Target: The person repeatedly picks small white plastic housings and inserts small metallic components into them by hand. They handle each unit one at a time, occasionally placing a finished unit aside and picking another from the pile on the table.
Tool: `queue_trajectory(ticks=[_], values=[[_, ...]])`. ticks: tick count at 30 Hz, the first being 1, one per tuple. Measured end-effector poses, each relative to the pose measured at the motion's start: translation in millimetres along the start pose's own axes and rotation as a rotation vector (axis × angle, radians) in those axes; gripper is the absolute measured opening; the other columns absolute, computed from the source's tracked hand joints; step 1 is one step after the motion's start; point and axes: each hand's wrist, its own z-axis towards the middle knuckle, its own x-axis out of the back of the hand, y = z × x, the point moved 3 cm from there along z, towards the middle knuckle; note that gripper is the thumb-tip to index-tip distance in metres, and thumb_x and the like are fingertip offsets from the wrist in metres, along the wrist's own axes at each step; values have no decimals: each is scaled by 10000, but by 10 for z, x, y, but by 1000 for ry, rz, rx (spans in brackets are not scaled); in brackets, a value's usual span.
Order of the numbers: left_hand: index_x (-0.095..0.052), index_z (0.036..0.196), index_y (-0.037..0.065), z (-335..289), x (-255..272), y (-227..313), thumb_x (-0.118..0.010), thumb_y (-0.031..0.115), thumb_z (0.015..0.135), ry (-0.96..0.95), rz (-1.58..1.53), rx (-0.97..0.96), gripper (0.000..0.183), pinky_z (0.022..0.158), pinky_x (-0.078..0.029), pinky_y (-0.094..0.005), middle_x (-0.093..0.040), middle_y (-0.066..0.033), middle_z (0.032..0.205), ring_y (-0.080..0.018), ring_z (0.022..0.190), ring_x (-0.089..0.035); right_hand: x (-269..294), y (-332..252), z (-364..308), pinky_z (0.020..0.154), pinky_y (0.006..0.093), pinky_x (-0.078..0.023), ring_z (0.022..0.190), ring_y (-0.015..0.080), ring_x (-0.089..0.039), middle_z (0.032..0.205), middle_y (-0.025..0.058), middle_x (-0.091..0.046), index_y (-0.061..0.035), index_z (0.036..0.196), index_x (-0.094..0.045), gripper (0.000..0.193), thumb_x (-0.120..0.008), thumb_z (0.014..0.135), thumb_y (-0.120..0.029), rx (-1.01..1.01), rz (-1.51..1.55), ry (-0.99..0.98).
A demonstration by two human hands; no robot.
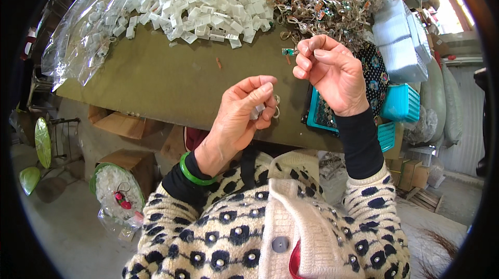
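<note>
My right hand (335,73) is raised over the table near the wire pile, thumb and fingers pinched together. From its fingertips a small green circuit board (288,52) sticks out to the left. Lower and to the left, my left hand (240,110) is closed, with thumb and forefinger pressed together. A small whitish plastic piece (257,111) shows between its curled fingers. Beside those fingers a pale loop of wire (277,107) hangs out; whether it joins the plastic piece is hidden. The hands are apart from each other.
White plastic housings (202,3) are heaped at the back of the table (171,81). A tangle of wired boards (322,3) lies right of them. A blue tray of round metal parts (319,112), blue baskets (403,103) and stacked pale trays (397,42) stand at right.
</note>
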Motion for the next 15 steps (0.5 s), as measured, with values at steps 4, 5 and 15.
queue_trajectory(ticks=[4, 5, 15], values=[[-585, 1247, 24, 0, -89, 88, -635, 174, 968, -21, 22, -31, 320, 444, -325, -192, -608, -47, 831, -95, 618, -500, -77, 63, -220, 680, 330, -457, 726, 154, -544, 927, 101, -600, 32, 968, -606, 94, -560, 904, -20, 12, 20, 0], [-581, 1253, 23, 5, -115, 113, -635, 176, 969, -42, 18, -26, 327, 443, -322, -190, -610, -47, 838, -93, 619, -500, -102, 86, -263, 658, 324, -450, 702, 145, -532, 921, 92, -596, 31, 967, -604, 89, -564, 904, -18, 1, 37, 5], [-682, 1064, 14, -47, -270, 101, -729, 123, 902, 32, 267, -136, 201, 479, -392, -174, -652, -23, 791, -42, 594, -514, -300, 242, -638, 545, 191, -334, 631, 42, -399, 920, 7, -508, -15, 1032, -550, 178, -620, 877, 37, 294, -952, 199]])
